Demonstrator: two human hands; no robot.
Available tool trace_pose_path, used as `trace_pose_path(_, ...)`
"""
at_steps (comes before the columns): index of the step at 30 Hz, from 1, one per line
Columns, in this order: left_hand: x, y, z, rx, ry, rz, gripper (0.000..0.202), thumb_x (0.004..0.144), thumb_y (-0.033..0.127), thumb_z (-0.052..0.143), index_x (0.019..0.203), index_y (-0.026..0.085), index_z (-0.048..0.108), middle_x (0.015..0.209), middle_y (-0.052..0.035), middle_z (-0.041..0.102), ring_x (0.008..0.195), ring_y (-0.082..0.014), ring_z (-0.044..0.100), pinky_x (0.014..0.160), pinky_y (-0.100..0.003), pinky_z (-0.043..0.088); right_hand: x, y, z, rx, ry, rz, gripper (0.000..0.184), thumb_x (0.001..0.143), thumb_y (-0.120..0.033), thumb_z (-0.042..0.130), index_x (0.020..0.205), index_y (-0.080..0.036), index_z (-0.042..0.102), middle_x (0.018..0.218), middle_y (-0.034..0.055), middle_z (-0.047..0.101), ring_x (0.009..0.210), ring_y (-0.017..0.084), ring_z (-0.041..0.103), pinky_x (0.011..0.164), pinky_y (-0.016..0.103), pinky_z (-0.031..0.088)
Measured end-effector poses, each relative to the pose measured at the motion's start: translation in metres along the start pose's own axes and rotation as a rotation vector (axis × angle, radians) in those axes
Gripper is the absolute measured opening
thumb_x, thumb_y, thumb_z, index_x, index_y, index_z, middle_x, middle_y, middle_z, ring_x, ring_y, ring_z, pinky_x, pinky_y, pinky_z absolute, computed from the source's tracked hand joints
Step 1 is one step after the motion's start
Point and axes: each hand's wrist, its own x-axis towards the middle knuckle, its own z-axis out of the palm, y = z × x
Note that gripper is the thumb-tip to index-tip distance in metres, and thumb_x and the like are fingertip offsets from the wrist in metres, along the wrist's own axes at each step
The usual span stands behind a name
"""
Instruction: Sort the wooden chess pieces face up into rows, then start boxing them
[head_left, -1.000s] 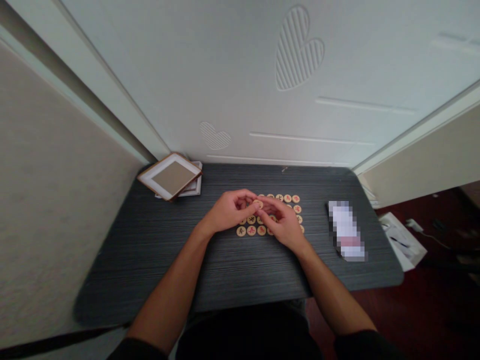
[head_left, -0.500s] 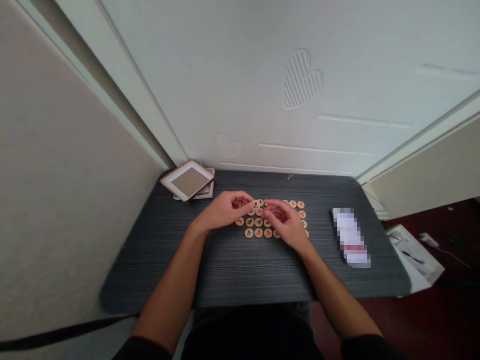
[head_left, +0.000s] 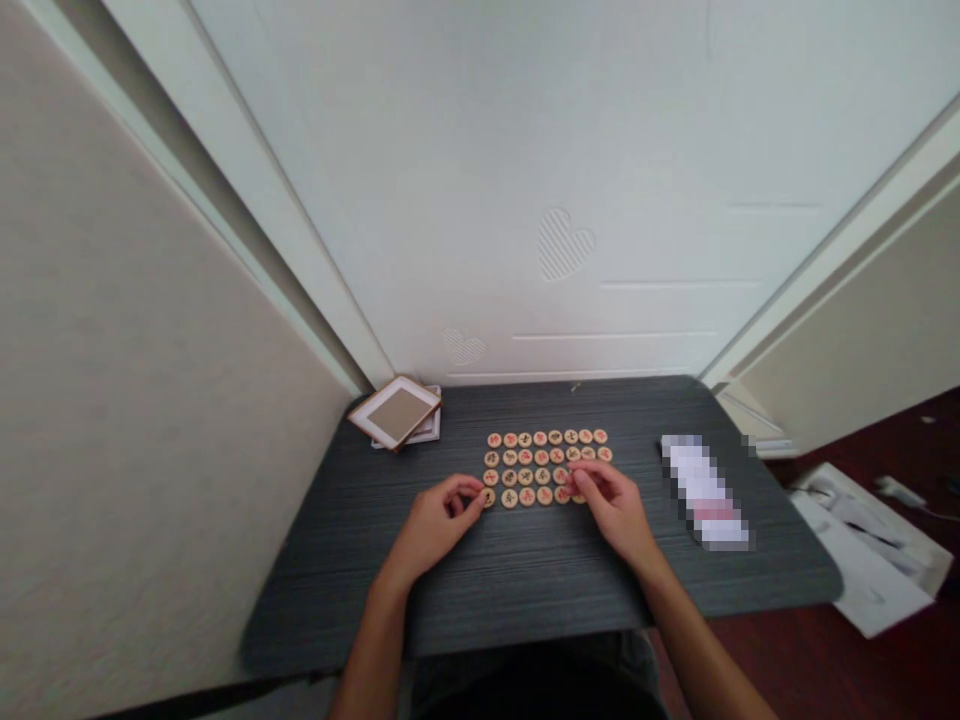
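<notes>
Round wooden Chinese chess pieces (head_left: 541,457) with red or black characters lie flat in several neat rows on the dark table. My left hand (head_left: 442,520) is at the near left corner of the rows. Its thumb and index finger pinch the edge of a corner chess piece (head_left: 488,497), which sits at the left end of the nearest row. Over the right part of the rows is my right hand (head_left: 611,505), palm down with fingers loosely bent and no piece visible in them. It partly covers some pieces of the nearer rows.
Picture frames (head_left: 397,412) lie stacked at the table's back left. A blurred-out flat object (head_left: 705,492) lies to the right on the dark table (head_left: 510,590). A white panel with heart reliefs (head_left: 562,245) rises behind. An open white box (head_left: 877,550) is at the lower right.
My left hand has moved from the back row to the near left corner, where a piece now fills the nearest row's end. My right hand has shifted nearer and right. The view has tilted up.
</notes>
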Motion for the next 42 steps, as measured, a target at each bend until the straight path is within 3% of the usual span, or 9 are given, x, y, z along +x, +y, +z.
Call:
trace_pose_path(11, -0.011, 0.014, 0.005, 0.278, 0.063, 0.079, 0.027, 0.092, 0.04, 0.053, 0.107, 0.025, 0.07, 0.092, -0.0019, 0.07, 0.067, -0.0154, 0.058, 0.066, -0.027, 0.047, -0.024, 0.016, -0.018, -0.055, 0.131, 0.031, 0.037, 0.089, -0.053, 0.065, 0.104, -0.02, 0.073, 0.085, 0.0074, 0.076, 0.078, 0.024, 0.073, 0.075, 0.038, 0.061)
trace_pose_path(20, -0.016, 0.008, 0.009, 0.351, 0.073, 0.104, 0.027, 0.09, 0.038, 0.06, 0.114, 0.027, 0.066, 0.109, -0.0005, 0.068, 0.073, -0.0141, 0.061, 0.068, -0.025, 0.049, -0.03, 0.027, -0.015, -0.176, 0.189, -0.001, 0.032, 0.092, -0.048, 0.062, 0.104, -0.02, 0.073, 0.077, 0.0048, 0.072, 0.066, 0.019, 0.067, 0.06, 0.03, 0.056)
trace_pose_path(24, -0.015, 0.006, 0.013, 0.364, 0.097, 0.088, 0.024, 0.092, 0.039, 0.057, 0.111, 0.028, 0.066, 0.11, 0.0001, 0.069, 0.071, -0.0137, 0.062, 0.069, -0.026, 0.05, -0.032, 0.029, -0.015, -0.237, 0.184, -0.049, 0.029, 0.093, -0.044, 0.061, 0.104, -0.021, 0.074, 0.077, 0.0043, 0.072, 0.066, 0.02, 0.067, 0.064, 0.031, 0.056)
trace_pose_path(30, -0.015, 0.001, 0.015, 0.354, 0.122, 0.103, 0.028, 0.093, 0.044, 0.057, 0.114, 0.028, 0.066, 0.116, 0.0001, 0.068, 0.068, -0.0128, 0.061, 0.071, -0.027, 0.052, -0.033, 0.027, -0.033, -0.473, 0.362, -0.182, 0.026, 0.096, -0.039, 0.056, 0.106, -0.022, 0.072, 0.096, 0.009, 0.073, 0.088, 0.025, 0.069, 0.081, 0.039, 0.057)
trace_pose_path(36, -0.013, -0.007, 0.017, 0.345, 0.136, 0.13, 0.026, 0.092, 0.044, 0.058, 0.111, 0.029, 0.067, 0.112, 0.001, 0.07, 0.062, -0.0121, 0.06, 0.067, -0.027, 0.053, -0.032, 0.032, -0.061, -0.724, 0.281, -0.283, 0.026, 0.094, -0.04, 0.057, 0.111, -0.024, 0.07, 0.109, 0.0113, 0.068, 0.103, 0.027, 0.066, 0.092, 0.046, 0.056)
trace_pose_path(42, -0.013, -0.006, 0.016, 0.336, 0.148, 0.139, 0.024, 0.09, 0.042, 0.059, 0.11, 0.03, 0.069, 0.109, 0.0019, 0.072, 0.062, -0.0125, 0.061, 0.067, -0.027, 0.055, -0.031, 0.045, -0.061, -0.807, 0.213, -0.328, 0.023, 0.092, -0.04, 0.06, 0.109, -0.026, 0.068, 0.109, 0.0103, 0.069, 0.103, 0.029, 0.066, 0.09, 0.048, 0.057)
